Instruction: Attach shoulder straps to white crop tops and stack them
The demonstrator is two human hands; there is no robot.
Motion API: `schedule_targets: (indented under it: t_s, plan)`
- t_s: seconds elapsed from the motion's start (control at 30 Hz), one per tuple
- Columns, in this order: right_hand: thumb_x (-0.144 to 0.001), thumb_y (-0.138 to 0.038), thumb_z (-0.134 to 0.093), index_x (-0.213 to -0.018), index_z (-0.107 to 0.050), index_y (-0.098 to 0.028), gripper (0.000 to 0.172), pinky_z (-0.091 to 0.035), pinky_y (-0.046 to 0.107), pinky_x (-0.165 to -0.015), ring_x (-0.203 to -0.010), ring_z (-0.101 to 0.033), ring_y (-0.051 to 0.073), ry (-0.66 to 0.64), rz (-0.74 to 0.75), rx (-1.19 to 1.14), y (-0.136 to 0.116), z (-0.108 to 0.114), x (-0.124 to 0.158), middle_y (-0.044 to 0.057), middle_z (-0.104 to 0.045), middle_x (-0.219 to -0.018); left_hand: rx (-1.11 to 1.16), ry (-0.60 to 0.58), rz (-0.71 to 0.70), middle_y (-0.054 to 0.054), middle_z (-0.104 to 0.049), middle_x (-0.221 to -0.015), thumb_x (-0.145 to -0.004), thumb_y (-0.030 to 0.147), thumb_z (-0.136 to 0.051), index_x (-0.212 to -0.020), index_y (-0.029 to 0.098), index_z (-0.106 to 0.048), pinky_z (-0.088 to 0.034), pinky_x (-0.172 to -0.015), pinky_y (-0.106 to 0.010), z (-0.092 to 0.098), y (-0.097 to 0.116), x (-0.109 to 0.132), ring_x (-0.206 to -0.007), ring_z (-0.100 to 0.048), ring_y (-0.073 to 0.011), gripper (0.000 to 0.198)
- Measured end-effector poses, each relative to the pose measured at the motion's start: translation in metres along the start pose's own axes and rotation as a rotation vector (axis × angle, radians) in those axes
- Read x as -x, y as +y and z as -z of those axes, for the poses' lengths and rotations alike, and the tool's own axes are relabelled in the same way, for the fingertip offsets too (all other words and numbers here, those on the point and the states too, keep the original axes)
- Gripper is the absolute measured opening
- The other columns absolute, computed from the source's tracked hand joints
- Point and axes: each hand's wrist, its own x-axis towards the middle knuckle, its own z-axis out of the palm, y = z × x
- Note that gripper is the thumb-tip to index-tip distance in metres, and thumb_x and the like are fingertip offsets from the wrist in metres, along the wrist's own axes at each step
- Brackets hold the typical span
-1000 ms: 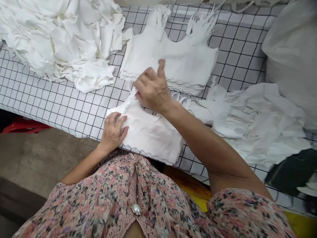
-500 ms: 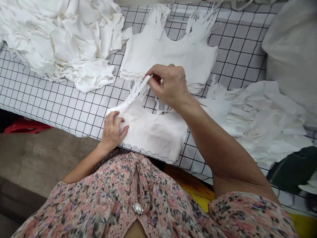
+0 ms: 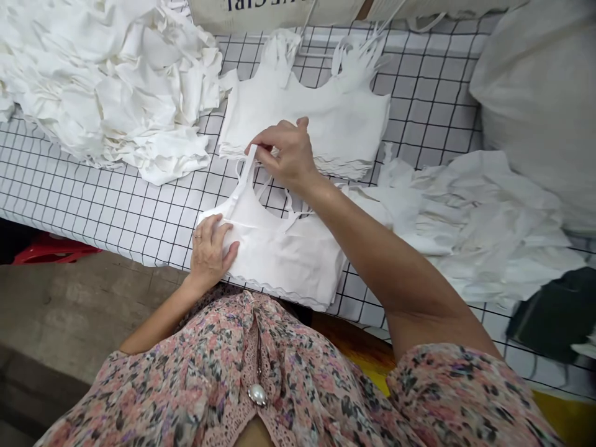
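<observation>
Pinching cami strap — right hand fingers closed on it, left hand open flat on cami body.

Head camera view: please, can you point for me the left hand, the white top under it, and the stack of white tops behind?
left hand (image 3: 212, 251), head view, on the back of the hand
white strappy top (image 3: 288, 257), head view, on the front panel
stack of white tops (image 3: 302, 118), head view, on the uppermost top's middle
</observation>
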Motion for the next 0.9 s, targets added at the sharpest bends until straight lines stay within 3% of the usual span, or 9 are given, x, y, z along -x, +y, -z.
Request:
schedule_targets:
  t_s: [0.07, 0.17, 0.27, 0.37, 0.47, 0.57, 0.67, 0.77, 0.9]
  plan:
    - [-0.107, -0.034, -0.052, -0.089, -0.073, -0.024, 0.029, -0.042, 0.062, -0.117, -0.087, -0.064, 0.022, 0.020, 0.089, 0.097, -0.009, 0.006, 0.010, 0.002, -0.068, -0.077, -0.008, 0.002, -0.001, -0.018, -0.057, -0.147, -0.105, 0.037, -0.063, -0.130, 0.019, -0.060, -0.049, -0.120, -0.052, 0.000, 0.000, 0.001, -0.141, -0.053, -0.0336, 0.031]
    - [-0.110, -0.038, -0.049, -0.091, -0.072, -0.026, 0.032, -0.042, 0.059, -0.120, -0.074, -0.059, 0.017, 0.128, 0.341, 0.195, -0.034, 0.022, 0.047, -0.002, -0.064, -0.070, -0.002, -0.018, 0.008, -0.017, -0.055, -0.148, -0.105, 0.038, -0.062, -0.125, 0.021, -0.059, -0.049, -0.121, -0.051, 0.000, 0.001, 0.002, -0.143, -0.052, -0.0327, 0.026]
    - [-0.107, -0.032, -0.060, -0.092, -0.069, -0.026, 0.019, -0.041, 0.056, -0.126, -0.066, -0.054, 0.012, 0.263, 0.626, 0.231, -0.058, 0.036, 0.091, -0.008, -0.060, -0.065, 0.011, -0.019, -0.003, -0.017, -0.055, -0.147, -0.106, 0.037, -0.061, -0.123, 0.021, -0.058, -0.049, -0.121, -0.051, 0.001, 0.003, 0.002, -0.142, -0.052, -0.0329, 0.024]
    - [-0.103, -0.029, -0.068, -0.093, -0.070, -0.027, 0.011, -0.032, 0.059, -0.132, -0.066, -0.055, 0.010, 0.234, 0.773, 0.278, -0.065, 0.037, 0.117, -0.010, -0.064, -0.069, 0.011, -0.021, 0.001, -0.019, -0.054, -0.148, -0.106, 0.035, -0.058, -0.125, 0.020, -0.057, -0.049, -0.120, -0.053, 0.002, 0.004, 0.002, -0.142, -0.052, -0.0343, 0.024]
    - [-0.107, -0.031, -0.059, -0.094, -0.074, -0.030, 0.019, -0.032, 0.062, -0.131, -0.065, -0.053, 0.011, 0.128, 0.628, 0.289, -0.055, 0.028, 0.109, -0.009, -0.063, -0.067, 0.013, -0.023, 0.002, -0.018, -0.054, -0.149, -0.105, 0.036, -0.059, -0.125, 0.021, -0.057, -0.048, -0.121, -0.054, 0.001, 0.003, 0.002, -0.143, -0.051, -0.0342, 0.025]
    - [-0.111, -0.035, -0.043, -0.096, -0.076, -0.028, 0.037, -0.044, 0.060, -0.120, -0.065, -0.055, 0.015, 0.049, 0.329, 0.182, -0.032, 0.018, 0.070, -0.004, -0.059, -0.063, -0.003, -0.009, -0.010, -0.018, -0.054, -0.149, -0.105, 0.036, -0.062, -0.123, 0.021, -0.059, -0.049, -0.121, -0.054, 0.000, 0.002, 0.002, -0.144, -0.051, -0.0343, 0.024]
    - [-0.110, -0.037, -0.042, -0.095, -0.077, -0.026, 0.040, -0.048, 0.056, -0.110, -0.069, -0.058, 0.018, 0.004, 0.132, 0.060, -0.003, 0.008, 0.026, -0.001, -0.061, -0.065, -0.019, 0.016, -0.021, -0.019, -0.053, -0.152, -0.105, 0.035, -0.062, -0.120, 0.020, -0.059, -0.049, -0.122, -0.054, -0.001, 0.001, 0.002, -0.147, -0.050, -0.0346, 0.022]
    - [-0.108, -0.040, -0.049, -0.088, -0.075, -0.027, 0.035, -0.037, 0.062, -0.118, -0.080, -0.059, 0.020, -0.041, 0.116, 0.117, 0.023, -0.006, -0.002, 0.002, -0.069, -0.074, -0.014, 0.031, -0.030, -0.019, -0.053, -0.154, -0.105, 0.036, -0.062, -0.115, 0.020, -0.059, -0.049, -0.123, -0.054, -0.002, 0.000, 0.003, -0.150, -0.049, -0.0340, 0.019]
    - [-0.109, -0.044, -0.047, -0.089, -0.074, -0.027, 0.038, -0.016, 0.070, -0.130, -0.093, -0.058, 0.024, -0.138, 0.144, 0.296, 0.039, -0.014, -0.012, 0.004, -0.070, -0.077, -0.003, -0.012, -0.024, -0.019, -0.054, -0.156, -0.107, 0.038, -0.058, -0.114, 0.020, -0.059, -0.046, -0.128, -0.054, -0.003, -0.001, 0.002, -0.156, -0.046, -0.0331, 0.019]
